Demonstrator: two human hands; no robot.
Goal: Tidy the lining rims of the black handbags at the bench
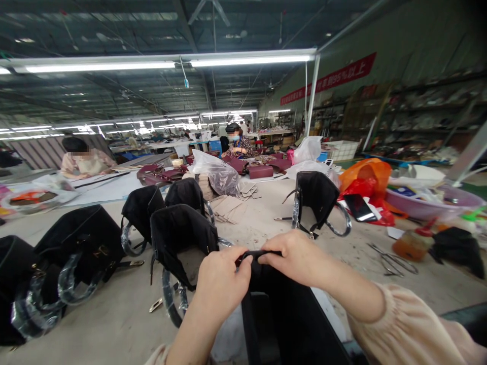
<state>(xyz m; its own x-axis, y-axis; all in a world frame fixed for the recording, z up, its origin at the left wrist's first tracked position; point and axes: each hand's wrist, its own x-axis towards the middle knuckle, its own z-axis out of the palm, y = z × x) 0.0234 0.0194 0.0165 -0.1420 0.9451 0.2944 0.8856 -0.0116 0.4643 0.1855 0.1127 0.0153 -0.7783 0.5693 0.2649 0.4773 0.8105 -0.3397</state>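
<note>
A black bag piece stands at the bottom centre, its top edge raised toward the middle of the view. My left hand pinches that edge from the left between thumb and fingers. On the right, my right hand grips the same edge, a short way from the left one. Just beyond my left hand is a black bag with a plastic-wrapped ring handle. Another black bag stands behind my right hand.
More black bags line the left. Scissors, an orange-brown bottle, a phone and a purple basin lie right. Two people sit across the table, amid maroon pieces.
</note>
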